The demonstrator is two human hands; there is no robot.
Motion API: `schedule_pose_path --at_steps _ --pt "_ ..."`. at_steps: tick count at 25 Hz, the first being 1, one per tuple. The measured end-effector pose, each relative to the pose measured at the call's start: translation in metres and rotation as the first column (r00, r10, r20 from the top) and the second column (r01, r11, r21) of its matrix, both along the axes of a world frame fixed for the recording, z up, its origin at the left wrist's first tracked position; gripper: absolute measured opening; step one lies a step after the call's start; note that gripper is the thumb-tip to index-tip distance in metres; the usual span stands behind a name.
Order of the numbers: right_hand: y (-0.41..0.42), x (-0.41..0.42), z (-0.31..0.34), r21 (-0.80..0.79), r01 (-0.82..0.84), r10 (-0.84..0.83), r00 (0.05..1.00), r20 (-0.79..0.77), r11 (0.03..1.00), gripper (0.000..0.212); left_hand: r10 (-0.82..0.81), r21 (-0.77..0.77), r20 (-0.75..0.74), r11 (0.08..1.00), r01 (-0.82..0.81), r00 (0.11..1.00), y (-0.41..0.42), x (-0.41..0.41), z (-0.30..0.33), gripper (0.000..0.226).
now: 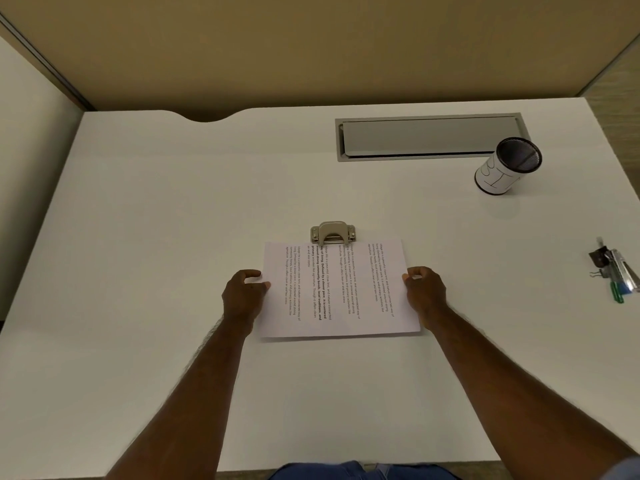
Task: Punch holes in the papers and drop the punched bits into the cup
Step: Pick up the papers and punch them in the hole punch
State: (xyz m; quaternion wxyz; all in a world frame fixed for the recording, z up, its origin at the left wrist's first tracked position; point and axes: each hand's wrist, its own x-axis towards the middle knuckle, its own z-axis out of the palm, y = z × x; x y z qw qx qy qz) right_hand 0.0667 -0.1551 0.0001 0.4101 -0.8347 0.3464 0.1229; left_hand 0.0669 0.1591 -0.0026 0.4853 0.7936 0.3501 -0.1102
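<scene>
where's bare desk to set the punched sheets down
Left of the left hand the desk is bare to its edge. Also free: between hole punch and cable tray. Crowded right: cup, clips and pen.

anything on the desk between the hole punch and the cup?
No. In the head view the stretch of white desk from the hole punch to the cup is bare; the grey cable tray lies beyond that line.

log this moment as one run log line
left hand: grips printed white paper sheet | right hand: grips opposite edge | sheet's far edge at beige metal hole punch | mesh cup: far right
</scene>
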Motion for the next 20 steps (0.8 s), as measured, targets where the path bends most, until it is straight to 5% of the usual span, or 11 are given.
schedule_pose_path --at_steps 20 --pt "0.0030 0.0070 -0.0065 -0.089 -0.130 0.140 0.984 0.114 0.987 0.032 0.011 0.017 0.023 1.000 -0.011 1.000 0.0019 0.0039 -0.0052 0.021"
